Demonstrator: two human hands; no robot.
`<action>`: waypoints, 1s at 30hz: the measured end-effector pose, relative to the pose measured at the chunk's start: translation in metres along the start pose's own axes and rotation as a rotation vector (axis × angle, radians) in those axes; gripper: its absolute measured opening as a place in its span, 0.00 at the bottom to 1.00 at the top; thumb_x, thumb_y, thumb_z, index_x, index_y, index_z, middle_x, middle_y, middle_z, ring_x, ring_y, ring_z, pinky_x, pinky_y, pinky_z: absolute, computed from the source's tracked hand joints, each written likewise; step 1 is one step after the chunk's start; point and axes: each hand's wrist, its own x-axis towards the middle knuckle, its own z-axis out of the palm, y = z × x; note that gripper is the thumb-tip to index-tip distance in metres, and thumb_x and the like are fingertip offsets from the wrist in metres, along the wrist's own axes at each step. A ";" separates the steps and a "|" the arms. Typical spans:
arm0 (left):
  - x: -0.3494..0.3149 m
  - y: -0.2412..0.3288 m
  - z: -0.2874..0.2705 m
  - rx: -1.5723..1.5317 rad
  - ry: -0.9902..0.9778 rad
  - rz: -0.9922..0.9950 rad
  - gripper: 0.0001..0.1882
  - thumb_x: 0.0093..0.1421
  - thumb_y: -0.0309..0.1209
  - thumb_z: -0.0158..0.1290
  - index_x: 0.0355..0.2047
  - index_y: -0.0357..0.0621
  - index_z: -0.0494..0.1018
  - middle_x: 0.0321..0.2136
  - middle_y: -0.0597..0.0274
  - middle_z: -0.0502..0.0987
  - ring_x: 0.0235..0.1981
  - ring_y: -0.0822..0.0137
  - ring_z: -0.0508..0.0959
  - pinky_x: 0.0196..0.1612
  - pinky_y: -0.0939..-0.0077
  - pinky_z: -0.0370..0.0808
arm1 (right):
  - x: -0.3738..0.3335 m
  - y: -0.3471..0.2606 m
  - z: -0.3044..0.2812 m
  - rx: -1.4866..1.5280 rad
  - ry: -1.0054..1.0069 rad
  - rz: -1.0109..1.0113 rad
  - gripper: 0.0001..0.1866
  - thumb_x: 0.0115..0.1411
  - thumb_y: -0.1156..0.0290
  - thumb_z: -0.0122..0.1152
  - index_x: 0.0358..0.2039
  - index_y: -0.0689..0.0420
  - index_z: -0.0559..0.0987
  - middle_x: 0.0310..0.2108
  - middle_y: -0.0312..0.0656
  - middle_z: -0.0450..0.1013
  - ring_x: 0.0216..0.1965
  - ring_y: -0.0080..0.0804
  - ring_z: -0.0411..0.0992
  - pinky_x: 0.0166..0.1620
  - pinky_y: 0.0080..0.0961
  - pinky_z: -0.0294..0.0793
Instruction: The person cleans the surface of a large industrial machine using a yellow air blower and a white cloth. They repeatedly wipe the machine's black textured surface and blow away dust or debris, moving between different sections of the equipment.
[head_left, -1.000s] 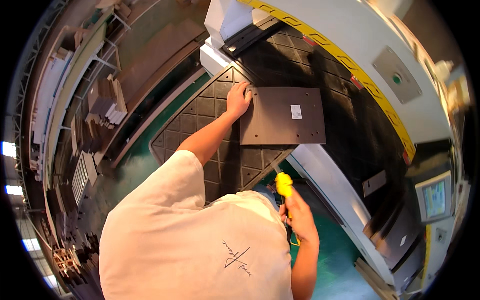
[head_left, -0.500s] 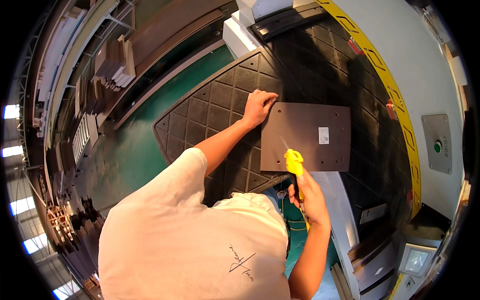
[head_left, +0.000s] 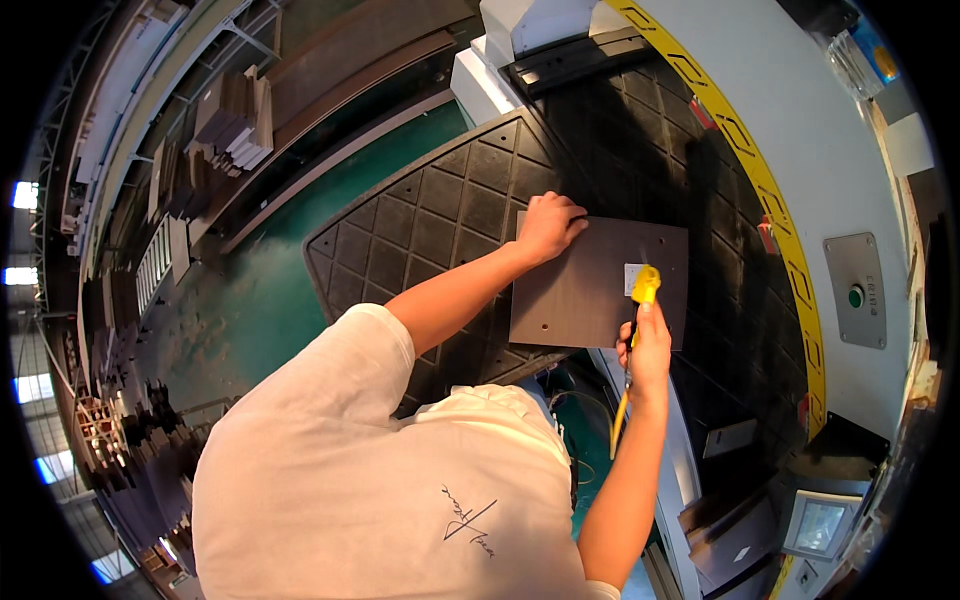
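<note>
A brown rectangular panel (head_left: 573,290) with several small holes and a white label (head_left: 631,279) lies on a black ribbed surface (head_left: 440,205). My left hand (head_left: 552,228) is at the panel's far left corner, fingers bent over its far edge; the fingertips are partly hidden. In my right hand (head_left: 651,352) is a yellow air blow gun (head_left: 647,285), gripped above the panel's right half. Its thin nozzle points away from me, beside the label. From the gun's handle a yellow hose (head_left: 619,428) hangs down past the panel's near edge.
To the right stands a grey machine body with a yellow strip (head_left: 770,220), a green button (head_left: 856,296) and a small screen (head_left: 823,524). Stacked boards (head_left: 232,115) stand at the far left, beyond the green floor (head_left: 240,310). More panels (head_left: 738,550) sit at the lower right.
My right hand has carried the blow gun rightward and away from me, from the panel's near edge to beside the label. My left hand has shifted right, onto the panel's far left corner.
</note>
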 end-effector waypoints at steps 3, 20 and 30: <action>0.019 0.005 0.023 -0.103 -0.148 -0.042 0.13 0.64 0.43 0.62 0.40 0.49 0.88 0.40 0.59 0.84 0.47 0.52 0.78 0.51 0.54 0.72 | -0.016 -0.022 -0.020 -0.005 -0.161 0.092 0.24 0.78 0.49 0.50 0.64 0.49 0.75 0.24 0.30 0.72 0.18 0.15 0.67 0.20 0.13 0.63; -0.013 -0.016 -0.017 -0.101 -0.021 -0.013 0.13 0.65 0.38 0.61 0.44 0.44 0.84 0.41 0.55 0.85 0.47 0.51 0.80 0.52 0.56 0.75 | -0.056 -0.021 -0.058 -0.169 -0.405 0.223 0.28 0.77 0.50 0.51 0.73 0.44 0.69 0.26 0.31 0.73 0.22 0.17 0.68 0.24 0.14 0.61; -0.046 -0.030 -0.045 -0.147 -0.084 0.057 0.21 0.65 0.28 0.56 0.59 0.41 0.75 0.57 0.53 0.78 0.60 0.49 0.74 0.66 0.55 0.67 | -0.043 0.010 0.009 -0.139 -0.156 -0.013 0.27 0.79 0.58 0.50 0.72 0.55 0.69 0.25 0.30 0.67 0.23 0.17 0.65 0.27 0.18 0.69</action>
